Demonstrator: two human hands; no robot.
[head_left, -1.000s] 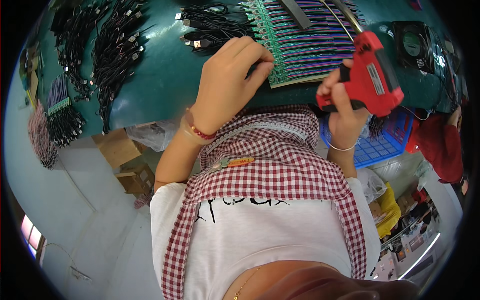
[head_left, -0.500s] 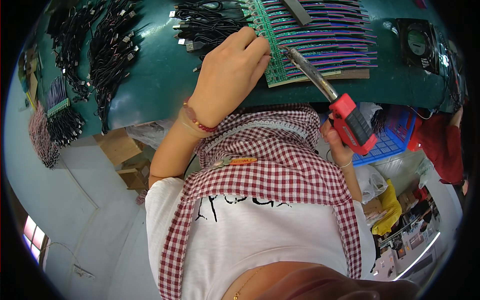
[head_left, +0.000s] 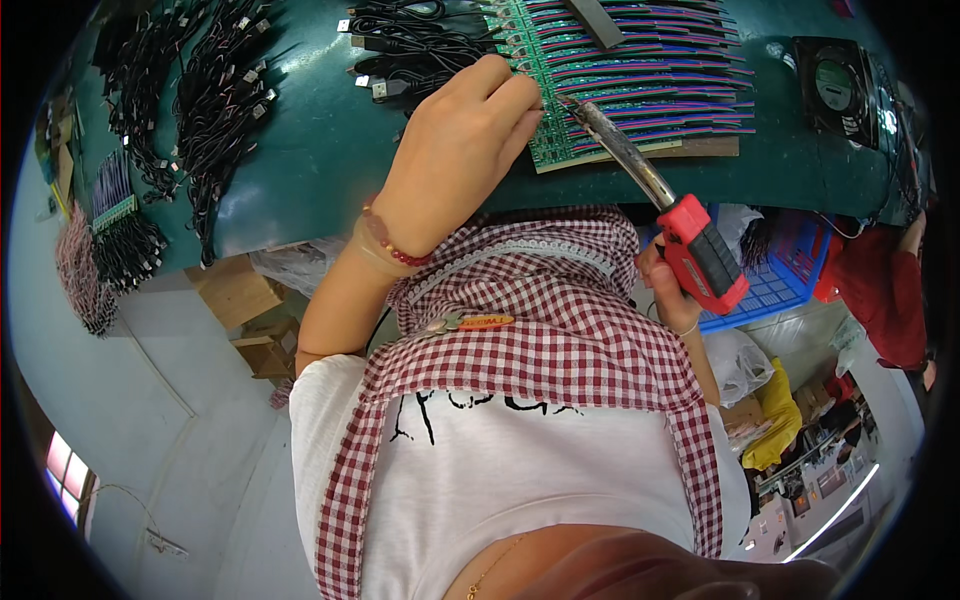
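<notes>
My left hand [head_left: 465,150] rests at the left edge of a green circuit board panel [head_left: 553,148], its fingers pinched together. What lies between the fingertips is hidden. My right hand [head_left: 672,295] grips a soldering iron [head_left: 708,255] with a red and black handle. The iron's tip touches or hovers just over the board, close by the left fingertips; which of the two I cannot tell. Rows of thin multicoloured wires [head_left: 690,80] run rightward from the panel. Black USB cables [head_left: 425,50] lie along its left side, partly behind my left hand.
A dark grey bar [head_left: 597,22] lies across the wires. A black fan [head_left: 835,90] stands at the right of the green table [head_left: 330,150]. Bundles of black cables [head_left: 215,110] spread over the left. Below the right edge is a blue crate [head_left: 775,285], with a person's red clothing [head_left: 880,290] beyond it.
The soldering iron's handle has shifted very slightly to the left, with its tip still by the left fingertips. My left hand stays almost where it was.
</notes>
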